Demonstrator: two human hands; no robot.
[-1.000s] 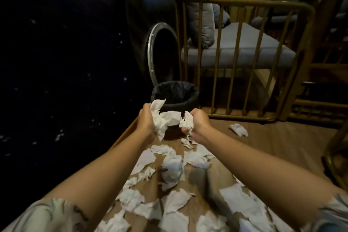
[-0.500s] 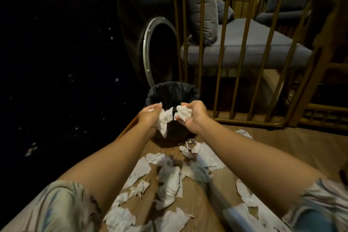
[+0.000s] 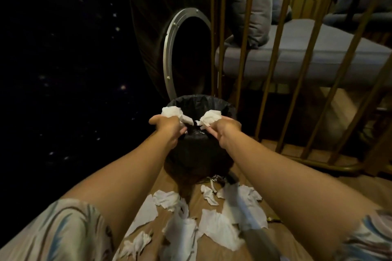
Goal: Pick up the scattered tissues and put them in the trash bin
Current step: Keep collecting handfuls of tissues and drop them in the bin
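Both my hands are stretched out over the mouth of the trash bin (image 3: 228, 106), which is lined with a black bag. My left hand (image 3: 167, 128) grips a crumpled white tissue wad (image 3: 172, 112) above the bin's left rim. My right hand (image 3: 222, 131) grips another crumpled tissue wad (image 3: 210, 117) above the middle of the opening. Several torn white tissues (image 3: 218, 229) lie scattered on the wooden floor between my forearms, below the bin.
A gold metal railing (image 3: 244, 53) stands right behind the bin, with a grey cushioned seat (image 3: 318, 48) beyond it. A round metal-rimmed opening (image 3: 169, 53) sits in the dark wall to the bin's left. The left side is dark.
Both hands have moved forward with their tissue wads, from in front of the bin to over its opening. My view has come closer to the bin.
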